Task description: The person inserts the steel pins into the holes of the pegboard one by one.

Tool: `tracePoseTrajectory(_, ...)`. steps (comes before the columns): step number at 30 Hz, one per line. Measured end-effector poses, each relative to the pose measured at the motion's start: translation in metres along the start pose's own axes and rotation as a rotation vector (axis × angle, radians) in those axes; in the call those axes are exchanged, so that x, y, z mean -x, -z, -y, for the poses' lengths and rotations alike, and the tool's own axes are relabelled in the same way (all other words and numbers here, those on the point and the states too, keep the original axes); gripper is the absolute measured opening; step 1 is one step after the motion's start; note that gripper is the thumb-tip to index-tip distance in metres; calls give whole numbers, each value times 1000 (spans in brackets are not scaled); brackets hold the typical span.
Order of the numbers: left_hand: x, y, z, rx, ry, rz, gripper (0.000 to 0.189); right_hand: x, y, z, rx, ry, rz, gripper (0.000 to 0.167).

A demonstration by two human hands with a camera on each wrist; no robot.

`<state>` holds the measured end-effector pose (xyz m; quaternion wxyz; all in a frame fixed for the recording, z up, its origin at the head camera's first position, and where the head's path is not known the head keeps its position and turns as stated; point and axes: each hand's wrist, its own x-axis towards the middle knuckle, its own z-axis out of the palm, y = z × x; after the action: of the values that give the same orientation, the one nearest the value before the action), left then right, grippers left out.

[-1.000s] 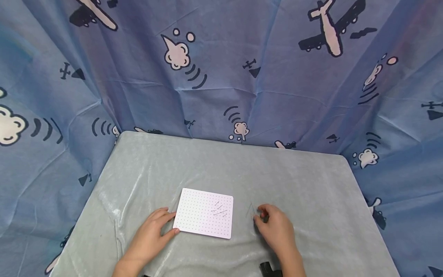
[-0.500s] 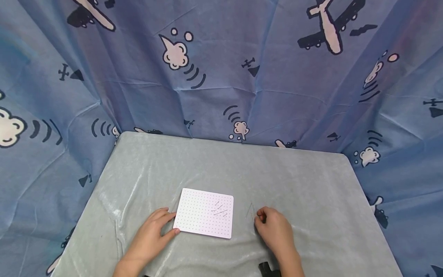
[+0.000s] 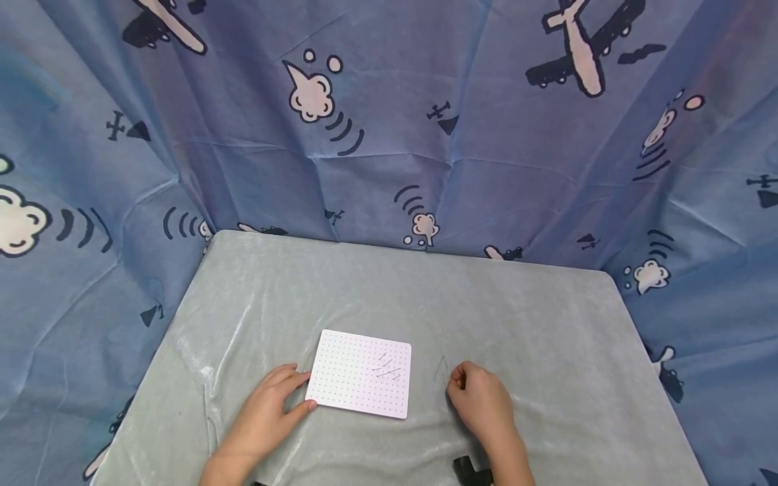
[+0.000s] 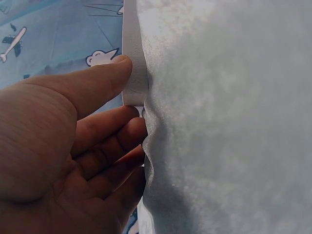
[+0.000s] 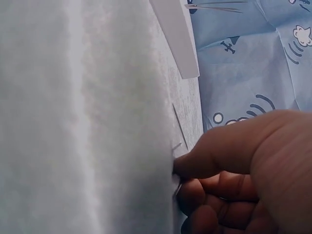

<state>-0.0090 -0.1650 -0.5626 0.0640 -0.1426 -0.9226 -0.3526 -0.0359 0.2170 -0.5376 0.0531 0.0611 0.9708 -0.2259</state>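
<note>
white board: this (image 3: 355,373) is flat on the table, a bit left of the right hand, with rows of tiny dots or holes all over it. rounded corners, sits slightly turned.

pins on the board: a handful of thin pins (image 3: 389,372) lying loose at various angles, all bunched on the right half.

pins on the cloth: a couple more thin ones (image 3: 438,369) just right of the board, tips meeting in a sort of upside-down v, right next to the right hand's fingertips.

left hand: thumb and forefinger spread apart, this hand (image 3: 265,403) touches the board at its near left corner with the thumb and its left edge with the forefinger. the left wrist view has the other fingers loosely bent near the cloth.

right hand: fingers curled, thumb and forefinger tips close together down at the cloth (image 3: 483,399). one pin is right at the tips, but it's too tiny to tell if it's actually pinched.

table: grey-green shiny cloth (image 3: 516,317) with wrinkles.

backdrop: blue curtain (image 3: 377,88) printed with planes and little clouds.

bottom edge: some black object (image 3: 467,470) beside the right wrist, partly cut off.
</note>
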Motion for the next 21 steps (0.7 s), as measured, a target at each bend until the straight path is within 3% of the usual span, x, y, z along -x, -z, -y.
tracePoseTrajectory(5,0,-1,1,-1,3,5,47,2,3,2,-28,30,-43,8)
tracePoseTrajectory(14,-1,0,1,5,19,17,46,1,10,11,-159,102,-194,16)
tracePoseTrajectory(21,0,-1,2,-3,18,19,47,1,11,23,-227,208,-205,18)
